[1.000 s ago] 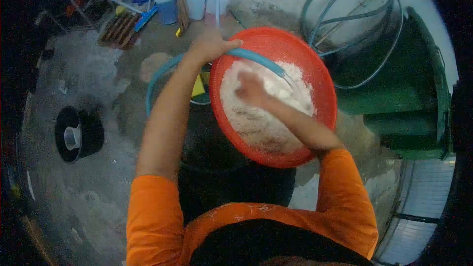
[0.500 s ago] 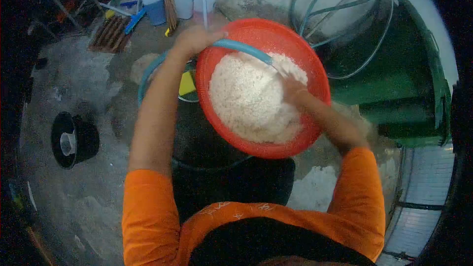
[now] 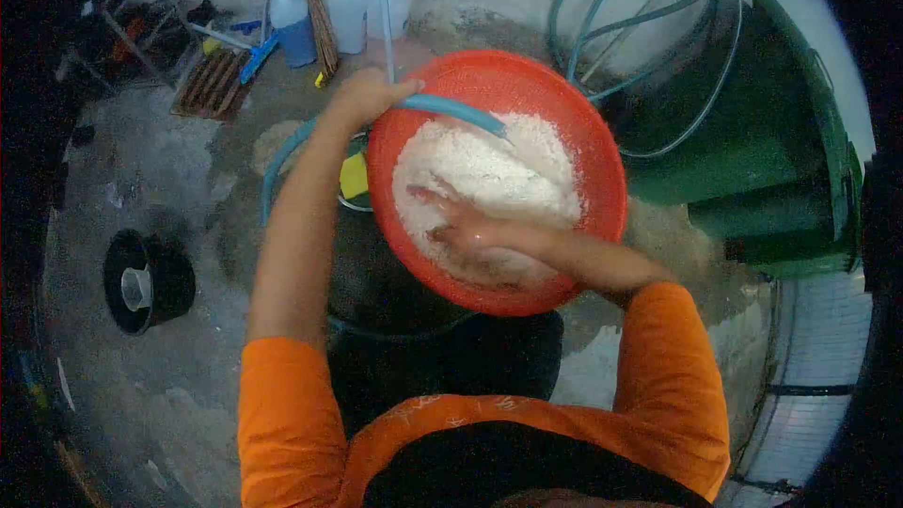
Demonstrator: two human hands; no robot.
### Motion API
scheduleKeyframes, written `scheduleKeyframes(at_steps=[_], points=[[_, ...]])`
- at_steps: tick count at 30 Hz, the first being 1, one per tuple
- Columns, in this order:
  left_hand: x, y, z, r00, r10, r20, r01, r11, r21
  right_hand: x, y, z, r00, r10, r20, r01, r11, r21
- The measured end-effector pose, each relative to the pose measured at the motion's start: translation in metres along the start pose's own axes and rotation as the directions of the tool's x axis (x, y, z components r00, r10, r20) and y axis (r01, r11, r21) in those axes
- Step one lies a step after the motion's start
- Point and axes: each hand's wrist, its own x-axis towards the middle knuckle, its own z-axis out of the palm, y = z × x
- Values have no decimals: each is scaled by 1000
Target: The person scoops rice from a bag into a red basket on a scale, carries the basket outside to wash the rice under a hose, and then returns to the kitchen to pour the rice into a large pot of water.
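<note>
A wide red basin [image 3: 597, 141] is tilted in front of me and holds a heap of white, crumbly, grainy material [image 3: 499, 165]. At its upper left rim, my left hand [image 3: 365, 99] is closed around a blue hose [image 3: 451, 110]. The hose end points into the basin, over the white material. My right hand [image 3: 463, 226] lies in the lower left part of the heap, its fingers spread and partly sunk in. Slight motion blur softens them.
A black bucket [image 3: 169, 277] stands on the wet floor at left. A yellow sponge [image 3: 354, 175] is beside the basin. Jugs [image 3: 293, 28], a blue squeegee [image 3: 259, 58] and a coiled hose [image 3: 720, 66] are along the wall. A large green bin [image 3: 752, 150] is at right.
My right hand has swept from the right side of the white material to its lower left. My left hand keeps hold of the hose at the rim.
</note>
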Motion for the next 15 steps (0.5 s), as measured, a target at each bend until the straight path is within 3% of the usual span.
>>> scheduleKeyframes(at_steps=[3, 5, 6, 7, 10, 11, 14, 15], points=[[0, -12, 1, 1000, 6, -19, -6, 1000, 12, 12, 23, -25, 992, 63, 111, -54, 995, -80], [3, -18, 4, 999, -3, -44, 4, 1000, 23, 15, 39, -40, 900, 319, 296, -283, 946, -158], [3, -17, 6, 999, -14, -33, 15, 999, 38, 8, 40, -44, 903, 401, 157, -339, 886, -317], [2, -15, 6, 1000, -22, -21, 23, 998, 53, 11, 45, -50, 848, 512, 135, -423, 809, -409], [-1, -14, 4, 1000, -20, 1, 20, 1000, 5, 39, 130, -18, 826, 559, 79, -427, 710, -560], [1, -16, 6, 1000, -17, -3, 17, 1000, 3, 44, 130, -25, 825, 559, 75, -428, 707, -564], [8, -16, 9, 999, -5, -44, 4, 1000, -13, 49, 125, -42, 844, 463, 272, -313, 835, -451], [8, -14, 9, 998, 0, -60, -1, 1000, -13, 39, 109, -52, 827, 525, 202, -496, 850, -178]])
